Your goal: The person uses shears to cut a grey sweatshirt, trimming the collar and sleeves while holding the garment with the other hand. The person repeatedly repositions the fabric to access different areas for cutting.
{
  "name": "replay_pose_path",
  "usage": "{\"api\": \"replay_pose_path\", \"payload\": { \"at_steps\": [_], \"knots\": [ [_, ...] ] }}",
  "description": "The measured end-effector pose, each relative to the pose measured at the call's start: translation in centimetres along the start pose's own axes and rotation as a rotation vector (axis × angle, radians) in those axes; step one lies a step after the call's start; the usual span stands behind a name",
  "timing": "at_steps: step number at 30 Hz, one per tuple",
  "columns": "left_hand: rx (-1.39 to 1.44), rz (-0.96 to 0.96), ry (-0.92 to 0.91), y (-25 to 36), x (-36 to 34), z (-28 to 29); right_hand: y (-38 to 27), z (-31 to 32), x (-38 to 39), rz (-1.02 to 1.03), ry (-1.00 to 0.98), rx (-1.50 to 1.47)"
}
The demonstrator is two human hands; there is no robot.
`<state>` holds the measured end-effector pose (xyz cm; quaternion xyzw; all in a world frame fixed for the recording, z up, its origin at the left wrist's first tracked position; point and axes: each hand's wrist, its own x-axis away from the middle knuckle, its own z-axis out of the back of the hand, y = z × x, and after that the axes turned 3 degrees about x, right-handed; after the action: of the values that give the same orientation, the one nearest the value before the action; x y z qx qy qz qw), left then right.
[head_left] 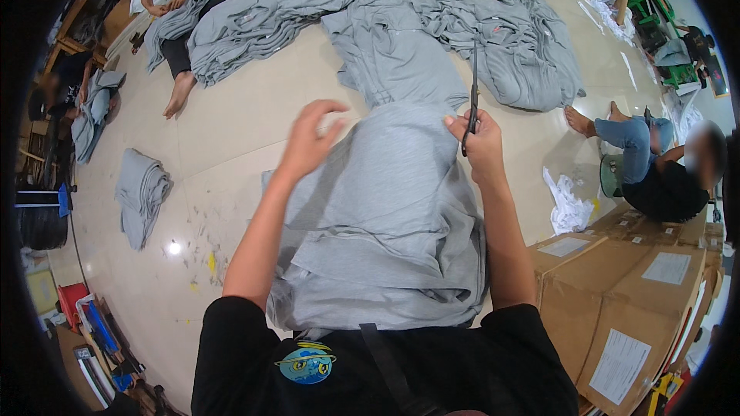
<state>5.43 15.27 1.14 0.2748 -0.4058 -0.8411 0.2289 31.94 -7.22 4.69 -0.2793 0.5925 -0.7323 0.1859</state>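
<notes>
Grey knit fabric (378, 185), perhaps a garment, lies draped over my lap, smooth at the far part and bunched in folds near my body. My right hand (484, 142) is closed around the black handles of a pair of scissors (474, 96), whose blades point away from me. Its thumb reaches the fabric's right edge; whether it pinches the cloth cannot be made out. On the left, my left hand (312, 142) hovers beside the fabric with fingers curved and apart, holding nothing. A pile of grey garments (397, 54) begins just beyond my lap.
More grey garment heaps (270, 19) spread over the tiled floor ahead. One folded grey bundle (142, 196) lies to the left. Cardboard boxes (617, 285) stand close on my right, near white scraps (569, 204). Other people sit at far left and right, one with bare feet (580, 121).
</notes>
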Motion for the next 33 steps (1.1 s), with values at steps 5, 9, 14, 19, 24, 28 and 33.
{"api": "replay_pose_path", "payload": {
  "at_steps": [5,9,14,19,24,28,33],
  "knots": [
    [0.017,-0.221,-0.133,6.8,-5.8,-5.0,0.1,-0.6,0.8,0.141,-0.026,-0.137],
    [0.312,-0.006,-0.336,8.4,-7.0,-6.0,-1.0,0.4,3.2,0.167,-0.073,-0.183],
    [0.344,-0.077,-0.356,9.6,-5.0,-5.9,-1.4,0.8,4.8,0.162,-0.129,-0.173],
    [0.272,-0.048,-0.327,11.0,-3.1,-6.7,-1.9,-0.3,5.4,0.244,0.005,-0.063],
    [0.442,0.191,-0.164,12.3,-1.6,-7.8,-2.7,-1.5,7.8,0.313,0.258,0.125],
    [0.755,0.379,-0.185,13.2,-0.2,-8.0,-3.1,-2.5,9.5,0.327,0.203,0.187],
    [0.717,0.390,-0.227,13.1,0.7,-7.6,-1.5,-2.5,8.9,0.288,0.096,0.125]
  ]
}}
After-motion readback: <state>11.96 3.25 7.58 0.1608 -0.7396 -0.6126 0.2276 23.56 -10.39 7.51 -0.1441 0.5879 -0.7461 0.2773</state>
